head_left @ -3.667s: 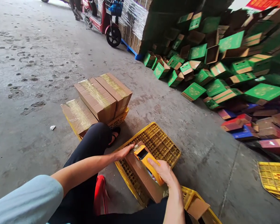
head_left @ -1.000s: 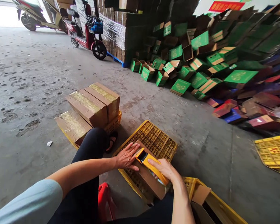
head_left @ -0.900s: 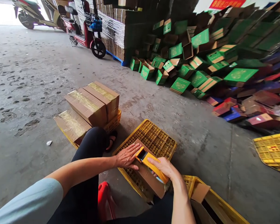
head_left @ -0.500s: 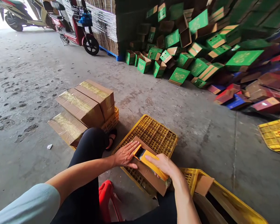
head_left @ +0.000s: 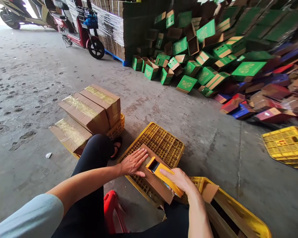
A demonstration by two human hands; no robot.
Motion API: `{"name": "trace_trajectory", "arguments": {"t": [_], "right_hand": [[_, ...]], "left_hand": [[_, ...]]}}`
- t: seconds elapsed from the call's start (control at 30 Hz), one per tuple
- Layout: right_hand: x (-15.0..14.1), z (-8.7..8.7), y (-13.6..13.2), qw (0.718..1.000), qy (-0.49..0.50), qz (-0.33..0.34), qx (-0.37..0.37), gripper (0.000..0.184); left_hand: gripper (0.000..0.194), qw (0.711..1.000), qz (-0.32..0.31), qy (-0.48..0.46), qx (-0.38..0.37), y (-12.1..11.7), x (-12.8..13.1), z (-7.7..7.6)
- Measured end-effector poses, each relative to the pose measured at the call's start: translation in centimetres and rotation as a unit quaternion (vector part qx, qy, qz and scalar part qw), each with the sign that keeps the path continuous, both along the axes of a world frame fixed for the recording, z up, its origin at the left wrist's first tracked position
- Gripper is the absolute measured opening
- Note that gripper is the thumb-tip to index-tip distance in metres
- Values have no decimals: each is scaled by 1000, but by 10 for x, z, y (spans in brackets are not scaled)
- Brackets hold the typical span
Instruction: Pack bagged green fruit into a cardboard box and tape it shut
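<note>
Strong light's coming in top L, blowing out white behind the tan scooter (head_left: pixel 43 16) & washing the floor (head_left: pixel 52 62) pale grey. Wrapped stack (head_left: pixel 135 29) is sinking into shadow on its R side. Box tape (head_left: pixel 83 107) is catching glare. L hand (head_left: pixel 134 162), R hand (head_left: pixel 180 178) & yellow dispenser (head_left: pixel 164 175) are reading clear in soft light; far R cartons (head_left: pixel 275 91) are stretching & smearing w/ wide-angle distortion, prob. some blur too

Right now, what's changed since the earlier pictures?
Your left hand has moved from the far end of the box onto its top, lying flat; the tape dispenser has come slightly toward you. Your right hand still grips it, and the taped boxes stayed put.
</note>
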State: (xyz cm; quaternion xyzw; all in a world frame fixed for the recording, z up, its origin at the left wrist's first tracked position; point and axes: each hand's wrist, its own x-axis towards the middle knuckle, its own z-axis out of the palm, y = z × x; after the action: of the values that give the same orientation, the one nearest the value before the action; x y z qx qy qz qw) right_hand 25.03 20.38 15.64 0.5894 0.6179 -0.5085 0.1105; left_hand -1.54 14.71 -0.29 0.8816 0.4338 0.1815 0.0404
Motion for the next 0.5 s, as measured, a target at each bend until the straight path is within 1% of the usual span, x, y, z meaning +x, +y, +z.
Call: {"name": "trace_trajectory", "arguments": {"t": [0.1, 0.23, 0.33, 0.5], "right_hand": [[0, -3, 0, 1000, -3, 0, 8, 44], [1, -8, -2, 1000, 3, -9, -7, 48], [1, -10, -3, 1000, 8, -5, -12, 48], [4, -11, -3, 1000, 7, 3, -18, 47]], "left_hand": [[116, 1000, 3, 5, 8, -2, 6, 3], [114, 999, -40, 15, 6, -2, 12, 5], [111, 998, -56, 25, 10, -2, 12, 7], [110, 997, -57, 43, 16, -2, 9, 5]]}}
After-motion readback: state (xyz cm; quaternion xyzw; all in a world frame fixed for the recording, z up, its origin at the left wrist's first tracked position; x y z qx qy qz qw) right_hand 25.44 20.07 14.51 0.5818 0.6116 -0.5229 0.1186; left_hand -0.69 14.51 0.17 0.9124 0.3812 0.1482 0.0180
